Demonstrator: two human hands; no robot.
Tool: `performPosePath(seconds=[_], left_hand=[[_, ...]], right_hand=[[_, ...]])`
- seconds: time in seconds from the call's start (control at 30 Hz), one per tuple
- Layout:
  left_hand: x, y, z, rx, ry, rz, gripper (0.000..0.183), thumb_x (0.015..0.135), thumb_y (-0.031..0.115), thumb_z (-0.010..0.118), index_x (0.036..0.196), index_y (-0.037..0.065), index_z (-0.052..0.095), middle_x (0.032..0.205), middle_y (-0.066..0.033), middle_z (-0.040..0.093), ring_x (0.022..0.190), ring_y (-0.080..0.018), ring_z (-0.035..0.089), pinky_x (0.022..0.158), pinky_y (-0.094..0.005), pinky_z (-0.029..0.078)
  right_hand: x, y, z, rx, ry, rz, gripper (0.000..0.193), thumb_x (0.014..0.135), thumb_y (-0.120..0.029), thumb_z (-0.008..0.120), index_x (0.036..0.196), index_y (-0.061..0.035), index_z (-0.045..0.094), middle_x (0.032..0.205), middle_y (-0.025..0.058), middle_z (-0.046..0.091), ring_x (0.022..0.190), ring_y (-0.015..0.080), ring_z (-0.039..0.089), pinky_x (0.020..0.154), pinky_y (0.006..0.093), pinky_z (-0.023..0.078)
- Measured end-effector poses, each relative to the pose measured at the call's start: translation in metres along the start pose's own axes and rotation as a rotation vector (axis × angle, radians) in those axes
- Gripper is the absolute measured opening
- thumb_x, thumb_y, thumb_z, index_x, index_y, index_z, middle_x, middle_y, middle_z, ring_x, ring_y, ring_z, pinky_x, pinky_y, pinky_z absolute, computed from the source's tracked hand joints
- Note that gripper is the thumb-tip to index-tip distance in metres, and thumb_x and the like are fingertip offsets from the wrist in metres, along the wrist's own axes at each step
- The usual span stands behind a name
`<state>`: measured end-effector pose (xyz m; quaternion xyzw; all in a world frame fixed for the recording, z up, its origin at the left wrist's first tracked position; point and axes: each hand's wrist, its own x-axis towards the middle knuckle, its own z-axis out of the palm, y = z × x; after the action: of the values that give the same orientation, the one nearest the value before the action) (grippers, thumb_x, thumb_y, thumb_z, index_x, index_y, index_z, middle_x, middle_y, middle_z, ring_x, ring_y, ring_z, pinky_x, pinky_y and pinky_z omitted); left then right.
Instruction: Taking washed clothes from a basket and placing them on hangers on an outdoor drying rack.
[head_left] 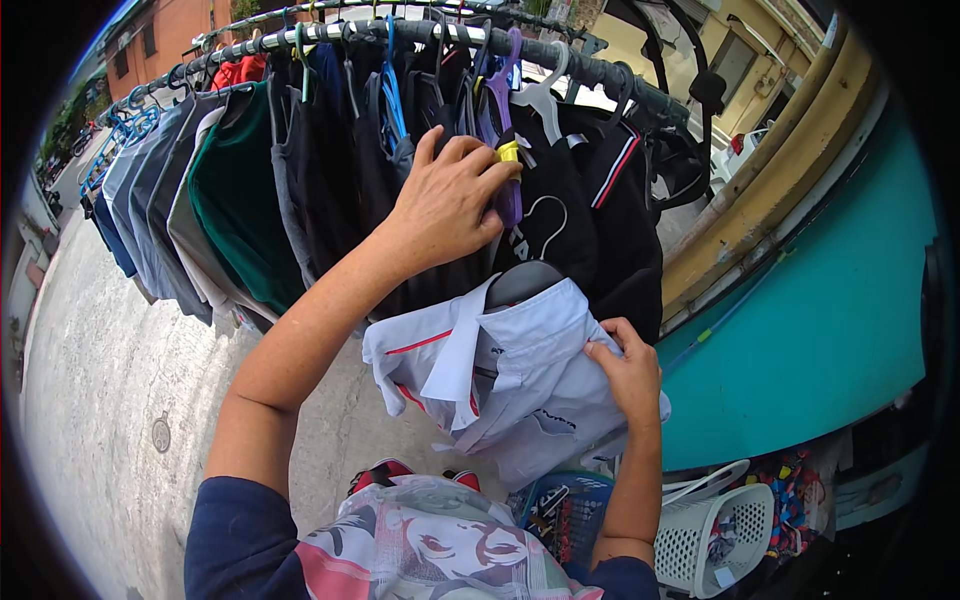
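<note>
My right hand (630,372) grips the shoulder of a white collared shirt (540,335) with red trim, thumb on top and fingers behind. The shirt is on a dark hanger (522,280) whose metal hook (552,222) points up, free of the rail. Up at the clothes rack, my left hand (450,200) is closed around a purple plastic hanger (508,205) with a yellow piece at its edge. Part of that grip is hidden behind my fingers. Beside it, a black garment (560,190) with a striped edge hangs from a white hanger (545,95).
The dark rack rail (420,32) runs across the top, packed with clothes, including a green garment (235,200). A teal panel (800,330) stands at right. Below are a white basket (690,545) and a blue crate (590,490) holding clothespins. Concrete ground (110,400) spreads at left.
</note>
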<state>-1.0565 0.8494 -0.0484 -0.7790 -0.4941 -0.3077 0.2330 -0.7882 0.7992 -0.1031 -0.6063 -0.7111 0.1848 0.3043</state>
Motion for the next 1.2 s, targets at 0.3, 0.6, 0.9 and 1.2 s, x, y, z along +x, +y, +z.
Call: performPosePath(seconds=[0.3, 0.6, 0.9, 1.2], left_hand=[[0.0, 0.002, 0.007, -0.07, -0.062, 0.016, 0.053, 0.063, 0.011, 0.053, 0.116, 0.013, 0.051, 0.114, -0.0111, 0.05, 0.116, -0.0233, 0.04, 0.106, -0.0483, 0.012], [-0.011, -0.007, 0.005, -0.093, -0.054, 0.028, 0.05, 0.069, 0.008, 0.053, 0.118, 0.012, 0.049, 0.121, -0.0097, 0.046, 0.118, -0.0236, 0.039, 0.106, -0.0469, 0.014], [-0.131, 0.009, 0.029, -1.049, 0.055, -0.752, 0.021, 0.083, 0.013, 0.049, 0.098, -0.001, 0.055, 0.091, -0.0094, 0.052, 0.081, -0.0128, 0.052, 0.072, -0.0256, 0.042], [-0.13, 0.036, 0.054, -0.811, -0.245, -0.932, 0.044, 0.068, 0.02, 0.071, 0.102, 0.001, 0.051, 0.088, -0.0072, 0.05, 0.078, -0.0148, 0.053, 0.064, -0.0251, 0.045]], right_hand=[[0.034, 0.005, 0.004, 0.029, -0.085, -0.073, 0.027, 0.07, -0.02, 0.063, 0.092, -0.0041, 0.058, 0.08, 0.0079, 0.064, 0.072, 0.0145, 0.059, 0.067, 0.0258, 0.042], [0.012, 0.004, 0.021, -0.085, -0.062, -0.252, 0.025, 0.07, -0.024, 0.065, 0.089, -0.009, 0.058, 0.073, 0.0118, 0.062, 0.063, 0.0278, 0.06, 0.056, 0.0331, 0.045], [0.039, 0.054, 0.056, 0.005, 0.069, -0.467, 0.022, 0.075, -0.023, 0.057, 0.087, -0.0046, 0.056, 0.075, 0.0129, 0.061, 0.067, 0.0313, 0.059, 0.06, 0.0362, 0.045], [0.044, 0.056, 0.085, -0.079, 0.231, -0.602, 0.023, 0.076, -0.026, 0.052, 0.08, -0.0039, 0.057, 0.072, 0.0121, 0.061, 0.062, 0.0298, 0.058, 0.056, 0.036, 0.044]])
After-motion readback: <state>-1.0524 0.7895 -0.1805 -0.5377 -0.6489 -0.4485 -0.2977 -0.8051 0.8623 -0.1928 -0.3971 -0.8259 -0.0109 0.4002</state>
